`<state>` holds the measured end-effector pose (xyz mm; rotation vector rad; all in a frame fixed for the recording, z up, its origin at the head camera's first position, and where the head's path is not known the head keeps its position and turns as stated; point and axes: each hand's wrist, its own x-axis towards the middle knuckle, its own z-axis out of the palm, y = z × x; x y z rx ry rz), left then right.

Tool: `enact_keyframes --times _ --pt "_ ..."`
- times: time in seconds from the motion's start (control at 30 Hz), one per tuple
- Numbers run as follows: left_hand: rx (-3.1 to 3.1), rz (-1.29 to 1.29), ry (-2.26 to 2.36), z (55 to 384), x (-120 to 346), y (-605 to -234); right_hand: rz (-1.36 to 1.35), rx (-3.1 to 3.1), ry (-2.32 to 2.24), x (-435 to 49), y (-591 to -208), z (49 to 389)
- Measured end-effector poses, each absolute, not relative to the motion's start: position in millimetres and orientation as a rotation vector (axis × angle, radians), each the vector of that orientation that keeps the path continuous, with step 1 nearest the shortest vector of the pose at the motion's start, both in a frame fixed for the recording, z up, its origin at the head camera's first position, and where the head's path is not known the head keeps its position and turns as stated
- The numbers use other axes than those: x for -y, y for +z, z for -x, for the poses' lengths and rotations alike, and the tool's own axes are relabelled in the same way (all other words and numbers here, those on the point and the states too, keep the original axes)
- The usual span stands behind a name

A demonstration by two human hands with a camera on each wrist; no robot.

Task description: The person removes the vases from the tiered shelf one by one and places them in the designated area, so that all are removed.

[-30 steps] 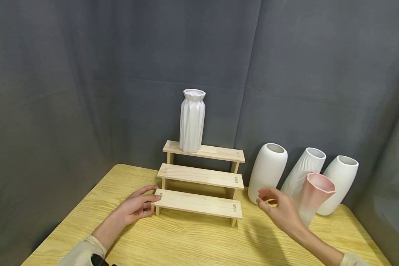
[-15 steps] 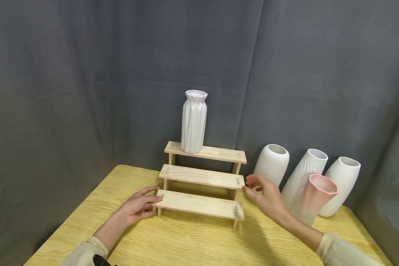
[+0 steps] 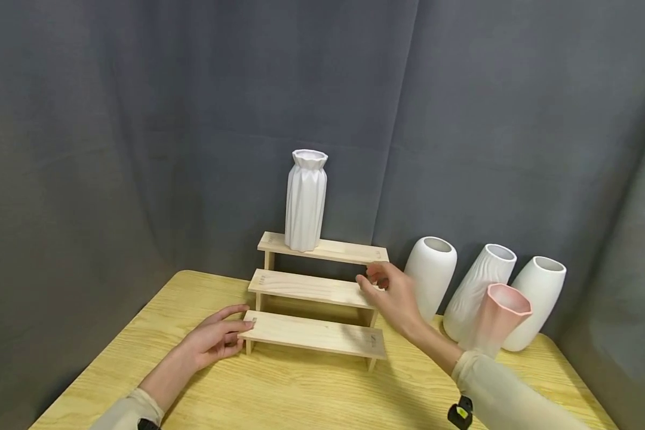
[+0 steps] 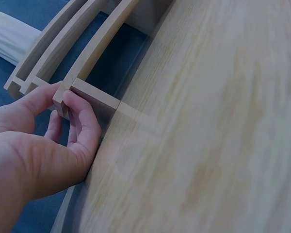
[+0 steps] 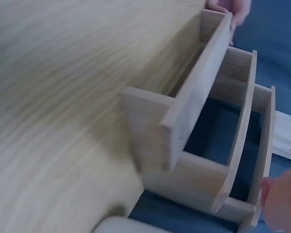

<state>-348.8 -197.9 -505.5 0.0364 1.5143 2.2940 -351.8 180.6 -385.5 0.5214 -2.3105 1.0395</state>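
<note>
A three-tier wooden display stand (image 3: pixel 312 333) rises on the table in the head view. My left hand (image 3: pixel 215 338) pinches the left end of its lowest board; the left wrist view shows thumb and fingers (image 4: pixel 82 109) on either side of that board's end. A white pleated vase (image 3: pixel 306 203) stands upright on the top tier. My right hand (image 3: pixel 395 295), fingers loosely bent and holding nothing, hovers over the right end of the middle board, just below the top one. In the right wrist view, part of that hand (image 5: pixel 283 194) overlaps the top board's end.
Right of the stand are a smooth white vase (image 3: pixel 431 278), a wavy white vase (image 3: pixel 478 292), another white vase (image 3: pixel 540 298) and a pink-to-white vase (image 3: pixel 500 319) in front. A grey curtain (image 3: pixel 193 119) hangs behind the wooden table (image 3: pixel 279 400).
My right hand has moved left and up, from beside the vases to over the stand's right end. The left hand keeps its hold on the lowest board.
</note>
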Motion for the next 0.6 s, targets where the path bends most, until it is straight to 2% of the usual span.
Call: enact_keyframes --times 0.33,0.6 --pt "-1.517 -0.062 2.292 349.6 201.4 -503.3 -0.551 2.239 1.183 -120.1 -373.7 390.9" --pt "-1.497 -0.062 2.285 346.4 199.0 -503.5 -0.478 2.190 1.329 -83.6 -375.6 408.8"
